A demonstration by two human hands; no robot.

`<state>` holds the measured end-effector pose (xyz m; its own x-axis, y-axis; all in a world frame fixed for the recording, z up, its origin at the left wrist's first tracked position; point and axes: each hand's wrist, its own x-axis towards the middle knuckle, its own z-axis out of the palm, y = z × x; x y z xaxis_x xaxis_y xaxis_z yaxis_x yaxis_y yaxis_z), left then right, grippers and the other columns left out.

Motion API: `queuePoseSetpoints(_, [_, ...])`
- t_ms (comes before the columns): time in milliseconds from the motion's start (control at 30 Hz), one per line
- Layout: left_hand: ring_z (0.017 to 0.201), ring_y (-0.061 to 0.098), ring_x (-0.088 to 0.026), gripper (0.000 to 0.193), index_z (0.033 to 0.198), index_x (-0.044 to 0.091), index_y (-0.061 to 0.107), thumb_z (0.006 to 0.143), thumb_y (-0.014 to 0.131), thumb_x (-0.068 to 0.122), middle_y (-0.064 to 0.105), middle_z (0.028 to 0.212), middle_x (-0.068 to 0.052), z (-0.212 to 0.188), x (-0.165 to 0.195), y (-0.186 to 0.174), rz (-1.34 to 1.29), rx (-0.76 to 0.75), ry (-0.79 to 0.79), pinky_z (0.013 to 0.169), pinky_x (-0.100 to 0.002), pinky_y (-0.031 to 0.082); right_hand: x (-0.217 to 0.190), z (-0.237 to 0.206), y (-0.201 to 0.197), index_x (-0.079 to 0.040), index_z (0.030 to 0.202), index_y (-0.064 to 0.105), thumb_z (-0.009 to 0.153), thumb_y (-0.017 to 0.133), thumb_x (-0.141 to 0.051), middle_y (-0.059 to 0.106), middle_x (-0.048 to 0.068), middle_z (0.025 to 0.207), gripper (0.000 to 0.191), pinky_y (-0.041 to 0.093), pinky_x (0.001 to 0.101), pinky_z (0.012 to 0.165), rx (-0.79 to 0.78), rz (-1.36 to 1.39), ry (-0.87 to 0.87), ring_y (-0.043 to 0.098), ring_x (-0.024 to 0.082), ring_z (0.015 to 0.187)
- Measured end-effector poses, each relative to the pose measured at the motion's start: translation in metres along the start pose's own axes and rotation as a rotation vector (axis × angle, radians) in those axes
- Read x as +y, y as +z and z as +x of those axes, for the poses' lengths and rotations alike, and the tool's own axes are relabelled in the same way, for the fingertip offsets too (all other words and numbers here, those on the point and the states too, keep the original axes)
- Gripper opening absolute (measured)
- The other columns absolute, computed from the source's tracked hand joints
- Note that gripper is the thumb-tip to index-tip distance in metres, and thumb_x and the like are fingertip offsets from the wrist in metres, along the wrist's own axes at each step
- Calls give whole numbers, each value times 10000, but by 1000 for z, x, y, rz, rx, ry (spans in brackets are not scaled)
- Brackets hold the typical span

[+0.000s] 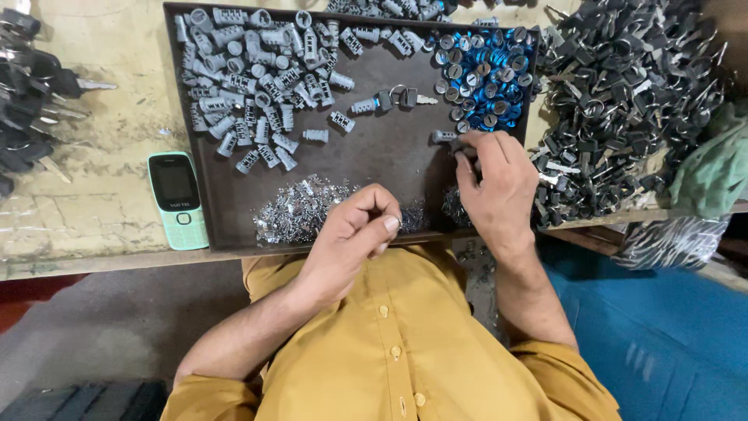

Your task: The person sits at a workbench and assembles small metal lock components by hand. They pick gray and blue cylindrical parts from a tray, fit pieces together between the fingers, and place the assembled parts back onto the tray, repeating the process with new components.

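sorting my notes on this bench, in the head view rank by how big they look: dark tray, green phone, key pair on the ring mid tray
1. dark tray
2. green phone
3. key pair on the ring

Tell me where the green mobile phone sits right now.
In the head view, the green mobile phone lies face up on the worn table, just left of the dark tray, beside the pile of small shiny metal bits.
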<state>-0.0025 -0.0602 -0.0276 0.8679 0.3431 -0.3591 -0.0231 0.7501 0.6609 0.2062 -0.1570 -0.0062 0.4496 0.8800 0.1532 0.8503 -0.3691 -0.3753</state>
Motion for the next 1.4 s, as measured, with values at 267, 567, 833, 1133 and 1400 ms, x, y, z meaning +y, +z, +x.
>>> queuePoseSetpoints(267, [751,383,-31,85,920,64,533,987,585,64,452,829,63,0,-1,1,142,-2,74,649,-229,341,-9,6,-12,-25,1155,690,904,760,48,636,141,1045,270,518,374,762,16,144,-55,660,289,883])
queuePoseSetpoints(567, [752,389,-20,90,928,59,545,987,613,61,468,830,72,-1,8,7,147,10,85,649,-215,340,-29,30,-7,-36,1188,675,863,758,56,647,118,1069,348,521,359,814,19,197,-129,656,283,924])
queuePoseSetpoints(833, [678,389,-10,152,964,59,582,1014,682,163,476,781,75,-3,11,-14,-55,-9,38,578,-210,304,-58,-15,-5,-19,1129,716,849,677,172,674,165,1137,341,535,270,827,-146,712,-35,682,198,970])
queuePoseSetpoints(1133, [659,413,-23,146,978,64,601,1004,696,173,489,773,63,-9,4,-11,-136,-33,21,564,-211,309,-55,-29,2,-3,1068,677,831,717,150,699,146,1100,285,574,297,898,-102,897,-19,710,209,1026])
queuePoseSetpoints(1400, [806,429,-35,124,943,49,545,982,663,39,491,879,65,-22,2,-15,113,-17,201,719,-223,386,-69,-32,-4,-17,1036,714,813,753,131,715,129,1023,271,568,292,758,-66,675,-141,709,220,885])
